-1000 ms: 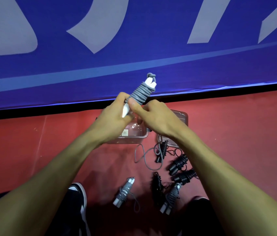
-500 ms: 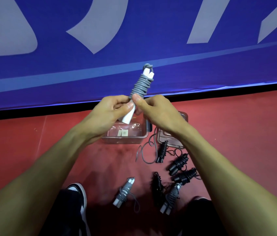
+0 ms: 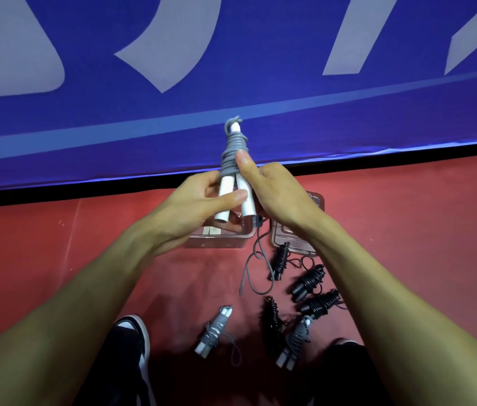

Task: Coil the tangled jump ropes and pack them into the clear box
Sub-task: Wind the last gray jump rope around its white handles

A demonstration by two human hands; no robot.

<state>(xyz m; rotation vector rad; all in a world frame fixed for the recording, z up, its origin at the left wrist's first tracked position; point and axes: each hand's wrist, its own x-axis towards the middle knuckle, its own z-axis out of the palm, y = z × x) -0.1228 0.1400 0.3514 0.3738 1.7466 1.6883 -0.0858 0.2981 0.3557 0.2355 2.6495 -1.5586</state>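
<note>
Compared with half a second ago, the grey jump rope wound around its two white cylindrical handles (image 3: 233, 159) has turned from a slant to nearly upright, and both hands have moved a little higher over the box. The left hand (image 3: 202, 203) holds the lower part of the handles, with the thumb laid across their front and the fingers curled behind. The right hand (image 3: 275, 191) grips the bundle from the right side, its thumb pressed against the grey coils, the other fingers hidden behind. A loose grey end of the rope (image 3: 256, 259) hangs down from the bundle and lies in loops on the red floor (image 3: 407, 230).

Under the hands stands the clear plastic box (image 3: 216, 240), partly hidden by the left wrist; something pale lies inside it, but I cannot tell what. Just to the right of it lies a clear flat lid (image 3: 293, 238) on the floor.

Nearer to the person, several coiled ropes lie on the floor: four black coiled ropes (image 3: 309, 281) in a loose group on the right, one grey coiled rope with white handles (image 3: 214, 332) in the middle, and another grey coiled rope (image 3: 294, 341) beside the black ones. A black and white shoe (image 3: 137, 341) shows at the bottom left. Behind all stands a blue banner with pale large letters (image 3: 231, 68).
</note>
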